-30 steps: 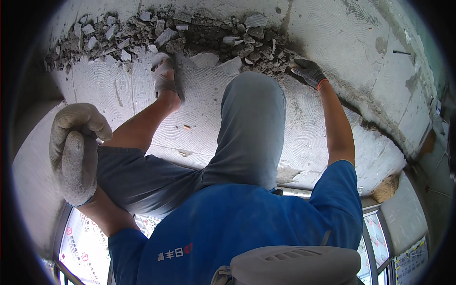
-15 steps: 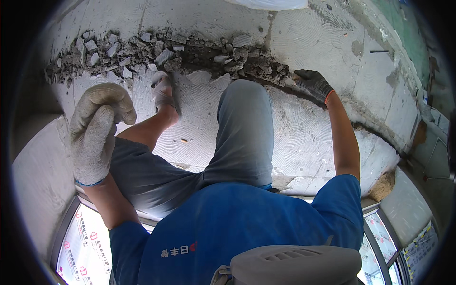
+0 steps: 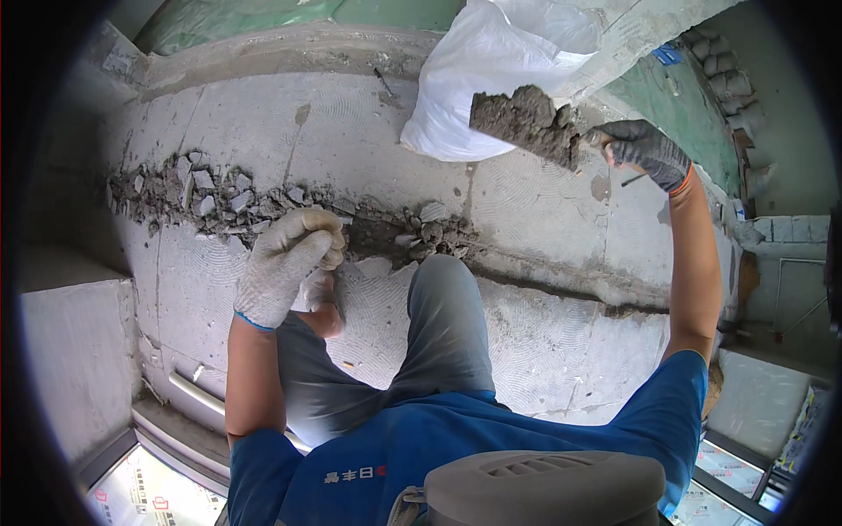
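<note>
My right hand [image 3: 645, 153], in a dark grey glove with an orange cuff, is closed round the handle of a trowel [image 3: 561, 164]. A thick heap of grey rubble [image 3: 522, 114] covers most of its blade. The loaded blade is raised in front of a white sack [image 3: 465, 79], overlapping it in view. My left hand [image 3: 285, 263], in a pale knit glove with a blue cuff, hangs above the debris with curled fingers, and nothing shows in them. Below it runs a strip of broken mortar and tile pieces [image 3: 206, 188] along a groove in the floor.
My bent knee [image 3: 447, 307] and sandalled foot [image 3: 320, 294] are close to the groove. A concrete ledge [image 3: 667, 44] rises beside the sack. A white pipe [image 3: 197, 392] lies at lower left, and stacked bags [image 3: 728, 79] stand at far right.
My right hand has lifted the trowel from the groove, up and away toward the sack, with rubble on it. My left hand has shifted right. The view has tilted, showing more of the sack.
</note>
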A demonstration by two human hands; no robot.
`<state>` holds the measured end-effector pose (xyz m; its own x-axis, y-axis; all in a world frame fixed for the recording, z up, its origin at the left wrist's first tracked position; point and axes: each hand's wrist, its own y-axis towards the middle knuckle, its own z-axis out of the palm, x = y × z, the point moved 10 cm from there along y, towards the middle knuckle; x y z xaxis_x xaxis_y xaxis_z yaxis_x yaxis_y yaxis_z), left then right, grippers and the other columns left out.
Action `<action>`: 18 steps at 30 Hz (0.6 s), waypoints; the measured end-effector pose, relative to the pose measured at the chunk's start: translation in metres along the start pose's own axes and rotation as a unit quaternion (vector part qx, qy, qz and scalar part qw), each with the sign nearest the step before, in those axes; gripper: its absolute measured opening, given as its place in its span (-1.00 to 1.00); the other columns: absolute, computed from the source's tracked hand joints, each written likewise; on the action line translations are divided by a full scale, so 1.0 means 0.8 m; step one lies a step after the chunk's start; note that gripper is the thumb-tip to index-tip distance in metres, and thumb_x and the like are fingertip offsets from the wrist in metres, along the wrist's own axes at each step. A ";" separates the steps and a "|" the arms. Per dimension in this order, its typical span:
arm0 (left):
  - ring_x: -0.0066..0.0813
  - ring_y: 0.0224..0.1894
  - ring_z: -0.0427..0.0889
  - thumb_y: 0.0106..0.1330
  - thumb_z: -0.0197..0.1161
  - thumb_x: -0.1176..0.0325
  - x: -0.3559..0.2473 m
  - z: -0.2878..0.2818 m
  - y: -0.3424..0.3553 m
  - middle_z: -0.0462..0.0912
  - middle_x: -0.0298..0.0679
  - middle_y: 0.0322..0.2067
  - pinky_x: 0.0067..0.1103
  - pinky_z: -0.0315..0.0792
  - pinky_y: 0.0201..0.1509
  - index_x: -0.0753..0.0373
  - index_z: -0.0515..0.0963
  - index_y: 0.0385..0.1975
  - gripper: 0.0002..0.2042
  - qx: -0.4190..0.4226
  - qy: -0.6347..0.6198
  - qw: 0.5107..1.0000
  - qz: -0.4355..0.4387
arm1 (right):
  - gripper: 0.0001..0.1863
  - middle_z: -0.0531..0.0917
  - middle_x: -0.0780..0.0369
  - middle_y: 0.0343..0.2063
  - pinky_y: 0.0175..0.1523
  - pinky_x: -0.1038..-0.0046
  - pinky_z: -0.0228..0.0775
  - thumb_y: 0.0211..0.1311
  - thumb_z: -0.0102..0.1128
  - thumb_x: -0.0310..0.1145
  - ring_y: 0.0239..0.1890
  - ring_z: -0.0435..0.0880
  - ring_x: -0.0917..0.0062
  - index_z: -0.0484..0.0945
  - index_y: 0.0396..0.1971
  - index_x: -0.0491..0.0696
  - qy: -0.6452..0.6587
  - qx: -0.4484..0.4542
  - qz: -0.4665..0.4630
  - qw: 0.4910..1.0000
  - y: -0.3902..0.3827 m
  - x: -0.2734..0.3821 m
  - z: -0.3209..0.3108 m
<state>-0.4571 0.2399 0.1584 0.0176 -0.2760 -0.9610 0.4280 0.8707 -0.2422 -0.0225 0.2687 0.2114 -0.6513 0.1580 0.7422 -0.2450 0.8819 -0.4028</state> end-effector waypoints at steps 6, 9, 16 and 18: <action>-0.59 -0.35 0.52 0.27 0.07 0.50 -0.018 -0.010 0.001 0.55 -0.27 -0.35 -0.64 0.47 -0.22 0.37 0.50 -0.16 -0.82 0.003 0.004 1.000 0.017 | -0.63 0.46 0.39 -0.57 -0.40 0.66 0.24 0.23 0.10 -0.07 -0.55 0.38 0.72 0.54 -0.26 -0.11 0.013 -0.054 -0.047 0.997 0.007 0.097 -0.155; -0.58 -0.34 0.54 0.27 0.08 0.49 -0.027 -0.019 -0.002 0.56 -0.27 -0.34 -0.64 0.48 -0.21 0.36 0.50 -0.16 -0.81 0.005 -0.001 0.999 0.034 | -0.67 0.47 0.37 -0.58 -0.41 0.65 0.26 0.26 0.04 -0.07 -0.56 0.39 0.74 0.54 -0.37 -0.07 -0.126 -0.131 0.063 0.981 0.040 0.105 -0.217; -0.57 -0.32 0.55 0.27 0.09 0.47 -0.021 -0.036 -0.004 0.58 -0.24 -0.35 -0.63 0.48 -0.18 0.38 0.49 -0.16 -0.81 -0.016 -0.017 0.999 0.040 | -0.79 0.66 0.15 -0.56 -0.35 0.31 0.44 0.03 0.04 -0.24 -0.42 0.67 0.34 0.64 -0.57 0.05 -0.746 -0.320 0.135 0.568 0.139 0.184 -0.131; -0.57 -0.33 0.54 0.27 0.08 0.49 -0.017 -0.037 -0.004 0.57 -0.24 -0.34 -0.63 0.47 -0.19 0.38 0.49 -0.16 -0.81 -0.016 -0.011 1.000 0.024 | -0.80 0.66 0.19 -0.57 -0.36 0.32 0.44 0.04 0.00 -0.32 -0.44 0.67 0.36 0.64 -0.55 0.05 -0.760 -0.365 0.077 0.533 0.111 0.204 -0.110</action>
<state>-0.4854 0.2524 0.1681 0.0583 -0.2426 -0.9684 0.3978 0.8954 -0.2003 -0.0873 0.4120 0.3440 -0.5885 0.2005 -0.7833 -0.1209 0.9361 0.3304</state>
